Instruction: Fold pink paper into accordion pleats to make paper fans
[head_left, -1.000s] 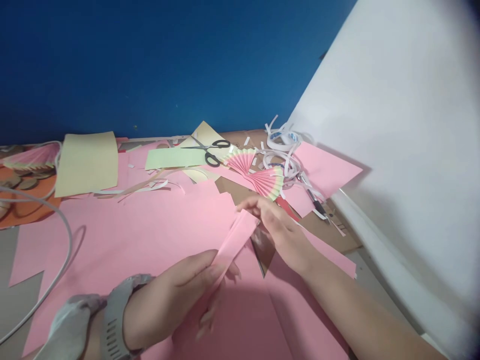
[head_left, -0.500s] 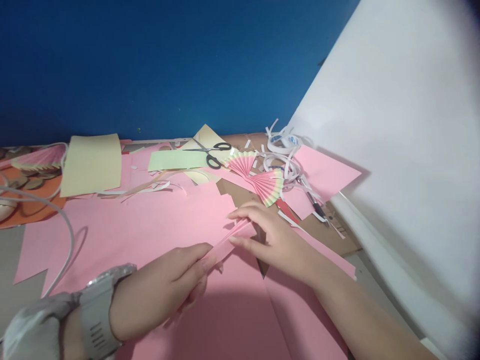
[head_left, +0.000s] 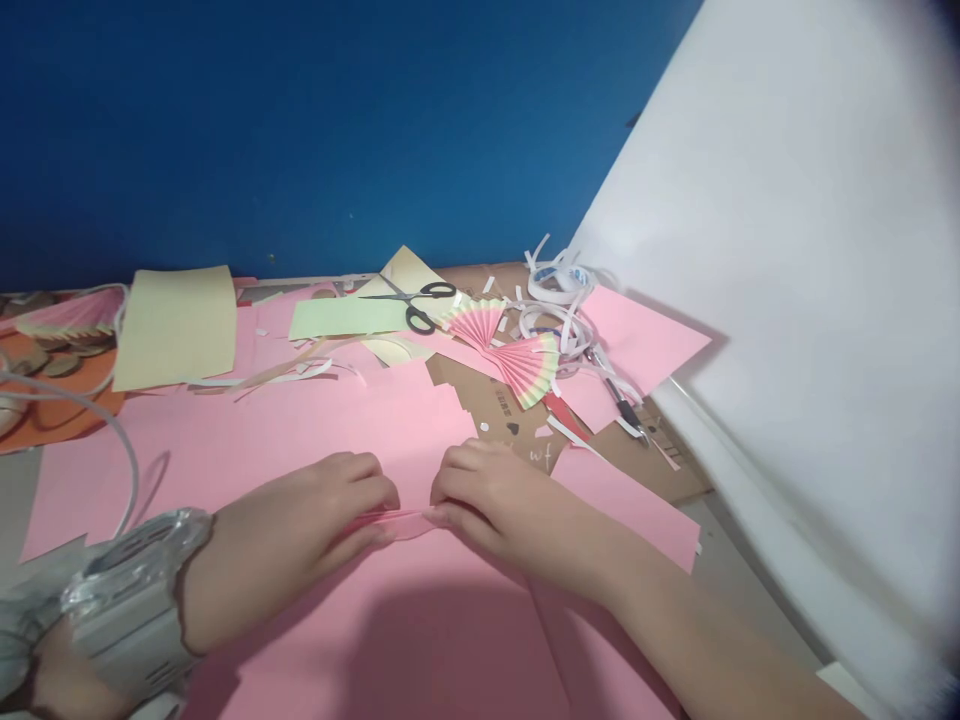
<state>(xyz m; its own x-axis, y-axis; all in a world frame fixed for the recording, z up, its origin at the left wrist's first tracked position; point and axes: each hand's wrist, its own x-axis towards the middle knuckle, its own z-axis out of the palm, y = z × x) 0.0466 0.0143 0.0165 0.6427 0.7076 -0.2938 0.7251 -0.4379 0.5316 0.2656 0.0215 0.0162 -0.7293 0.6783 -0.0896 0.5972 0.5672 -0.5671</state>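
Observation:
Between both hands a narrow folded strip of pink paper [head_left: 411, 523] lies level, just over the large pink sheets [head_left: 450, 600]. My left hand [head_left: 341, 505], with a grey watch on its wrist, pinches the strip's left end. At its right end my right hand [head_left: 487, 497] grips it, fingers curled and thumb below. Much of the strip is hidden under the fingers. Beyond the hands lies a pleated pink paper fan piece [head_left: 517, 360] with green and yellow edges, shaped like a bow.
Scissors [head_left: 416, 300] with black handles rest on green paper [head_left: 345, 318]. A roll of white tape [head_left: 562, 282], curled white strips and a pen [head_left: 622, 400] lie at the back right. A pale yellow sheet [head_left: 176, 330] and a white cable [head_left: 131, 450] are at left.
The folded pink strip has turned from slanting to level and come lower, nearer to me. My right hand has moved down and left and closed on its end.

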